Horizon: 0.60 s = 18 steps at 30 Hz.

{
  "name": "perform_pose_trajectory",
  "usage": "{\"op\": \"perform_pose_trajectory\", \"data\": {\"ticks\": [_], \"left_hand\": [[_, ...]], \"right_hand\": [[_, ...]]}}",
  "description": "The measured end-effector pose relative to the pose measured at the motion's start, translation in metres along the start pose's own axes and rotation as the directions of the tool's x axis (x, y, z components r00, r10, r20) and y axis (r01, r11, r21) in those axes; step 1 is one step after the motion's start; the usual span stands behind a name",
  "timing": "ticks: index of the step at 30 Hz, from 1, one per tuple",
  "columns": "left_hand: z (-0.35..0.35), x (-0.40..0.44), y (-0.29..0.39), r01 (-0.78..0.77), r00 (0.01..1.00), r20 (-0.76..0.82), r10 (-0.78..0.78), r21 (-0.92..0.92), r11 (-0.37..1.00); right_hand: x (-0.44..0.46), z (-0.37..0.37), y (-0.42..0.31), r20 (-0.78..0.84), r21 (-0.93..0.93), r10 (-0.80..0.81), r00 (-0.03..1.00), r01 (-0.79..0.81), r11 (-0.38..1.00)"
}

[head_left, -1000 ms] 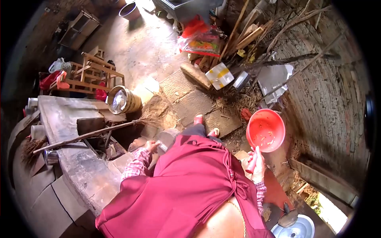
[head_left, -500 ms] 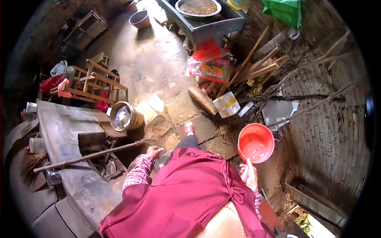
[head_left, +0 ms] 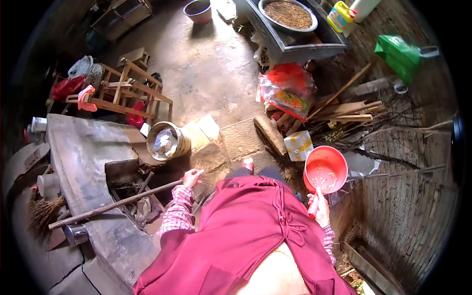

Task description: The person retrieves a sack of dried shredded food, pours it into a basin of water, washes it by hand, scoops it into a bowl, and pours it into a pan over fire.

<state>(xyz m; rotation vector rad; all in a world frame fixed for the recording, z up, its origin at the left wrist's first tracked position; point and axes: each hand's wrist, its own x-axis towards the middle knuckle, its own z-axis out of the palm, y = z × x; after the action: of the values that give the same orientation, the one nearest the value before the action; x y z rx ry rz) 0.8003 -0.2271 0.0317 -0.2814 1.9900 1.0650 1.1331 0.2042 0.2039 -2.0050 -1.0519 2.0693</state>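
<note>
My right hand (head_left: 320,208) is closed round the handle of a red plastic dipper (head_left: 324,169), held out at the right. Its round bowl faces up, with small pale scraps inside. My left hand (head_left: 192,177) is over the floor by the stove ledge, its fingers loosely spread with nothing visible between them. It is close to a straw broom (head_left: 115,205), which lies across the ledge and partly passes behind the hand.
A bucket (head_left: 185,142) stands ahead on the left, beside a wooden rack (head_left: 130,91). Ahead right are a sink (head_left: 309,49) with a basin (head_left: 287,14), firewood (head_left: 349,112) and a taped white box (head_left: 298,145). The concrete ledge (head_left: 81,157) is at the left.
The view has moved forward, bringing the sink, yellow bottle and green bag further in. My left hand has lifted away from a greyish item near it. The dipper stays in my right hand.
</note>
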Motion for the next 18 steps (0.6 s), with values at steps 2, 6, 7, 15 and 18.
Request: {"op": "perform_pose_trajectory", "data": {"ticks": [2,6,7,15,18], "left_hand": [[0.009,0.001,0.010,0.034,0.999,0.012,-0.034,-0.012,0.999],[0.022,0.030,0.035,-0.047,0.999,0.021,0.049,-0.086,0.995],[0.021,0.031,0.055,-0.075,0.997,0.020,0.077,-0.083,0.994],[-0.026,0.123,0.101,-0.105,0.993,-0.075,0.096,-0.127,0.986],[-0.050,0.127,0.131,0.124,0.987,-0.079,-0.138,-0.160,0.979]], "right_hand": [[0.011,0.016,-0.021,0.027,-0.051,-0.012,1.000,0.013,0.999],[0.043,0.049,-0.068,0.066,-0.100,-0.021,0.998,0.028,0.995],[0.043,0.066,-0.084,0.095,-0.098,-0.053,0.994,0.062,0.993],[0.122,0.168,-0.182,0.229,-0.040,-0.142,0.963,0.155,0.987],[0.134,0.210,-0.222,0.204,0.003,-0.119,0.972,0.121,0.993]]}}
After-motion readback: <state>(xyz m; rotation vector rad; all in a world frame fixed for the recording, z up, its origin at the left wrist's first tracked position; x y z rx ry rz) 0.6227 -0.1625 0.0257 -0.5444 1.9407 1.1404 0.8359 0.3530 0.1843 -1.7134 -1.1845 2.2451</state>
